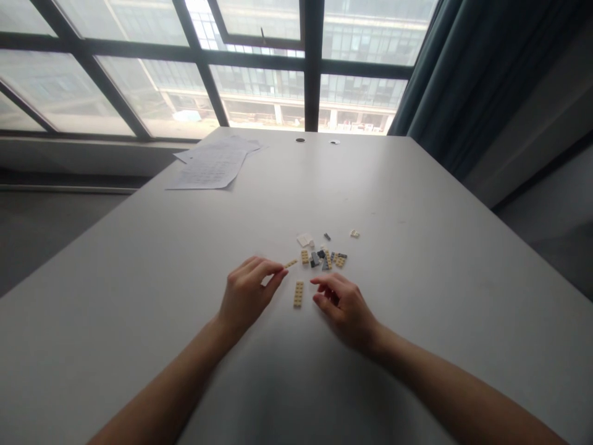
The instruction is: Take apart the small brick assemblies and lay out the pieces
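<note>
Left hand (248, 286): I pinch one end of the tan strip (291, 263).
Right hand (343, 303): half curled, seemingly holding nothing.
Tan plate (298, 295): flat on the table (139, 309) between my hands.
Pinch: best light, with the studs uncovered.

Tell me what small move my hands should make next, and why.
I'd probably bring the right hand to the tan studded plate and steady it. The plate lies loose on the table between your hands, the right hand seems to hold nothing and is close beside it, while the left hand already pinches a narrow tan piece.
</note>
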Tool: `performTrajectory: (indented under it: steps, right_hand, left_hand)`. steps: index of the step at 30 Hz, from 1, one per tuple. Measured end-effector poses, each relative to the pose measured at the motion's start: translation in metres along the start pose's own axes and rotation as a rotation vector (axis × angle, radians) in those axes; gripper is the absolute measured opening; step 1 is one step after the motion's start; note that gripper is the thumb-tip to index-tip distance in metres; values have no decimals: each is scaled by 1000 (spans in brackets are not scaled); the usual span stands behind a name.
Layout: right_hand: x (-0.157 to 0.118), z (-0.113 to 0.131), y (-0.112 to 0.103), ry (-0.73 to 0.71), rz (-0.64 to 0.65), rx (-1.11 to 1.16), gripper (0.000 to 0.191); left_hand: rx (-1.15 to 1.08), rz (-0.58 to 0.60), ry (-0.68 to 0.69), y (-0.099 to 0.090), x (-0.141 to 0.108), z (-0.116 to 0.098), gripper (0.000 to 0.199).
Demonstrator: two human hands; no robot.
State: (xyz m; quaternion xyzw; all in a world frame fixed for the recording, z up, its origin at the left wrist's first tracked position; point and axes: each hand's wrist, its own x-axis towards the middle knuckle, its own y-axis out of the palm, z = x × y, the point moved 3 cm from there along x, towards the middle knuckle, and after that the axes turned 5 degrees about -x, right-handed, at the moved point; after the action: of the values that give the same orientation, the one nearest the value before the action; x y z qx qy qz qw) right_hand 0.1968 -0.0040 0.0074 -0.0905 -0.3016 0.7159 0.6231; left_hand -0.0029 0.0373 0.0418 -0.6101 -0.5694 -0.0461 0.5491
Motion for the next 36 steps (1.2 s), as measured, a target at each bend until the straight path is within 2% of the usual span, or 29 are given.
performTrajectory:
  steps: [4,8,11,14,17,22,27,36]
  right_hand:
    - [-7,14,8,-239,142,-346,32]
    - [-8,17,12,-311,204,-497,32]
    - [-7,17,11,-314,202,-490,28]
    - [-7,17,10,-320,199,-478,23]
    - [-7,16,10,-317,198,-471,23]
    - [-7,16,9,-332,193,-456,27]
    - [-8,16,9,-374,167,-430,23]
    - [-9,14,13,-392,190,-428,24]
  left_hand:
    - [76,199,-66,2,-13,3,16]
    - [57,283,-77,10,-29,-11,19]
    - [25,324,-74,13,-34,-16,19]
    - [35,354,-69,12,-34,-13,18]
    - [33,377,-71,9,-31,-4,31]
    - [18,503,-11,10,-30,4,51]
    - [33,528,-20,13,-33,4,45]
    - [33,498,-35,17,-33,4,38]
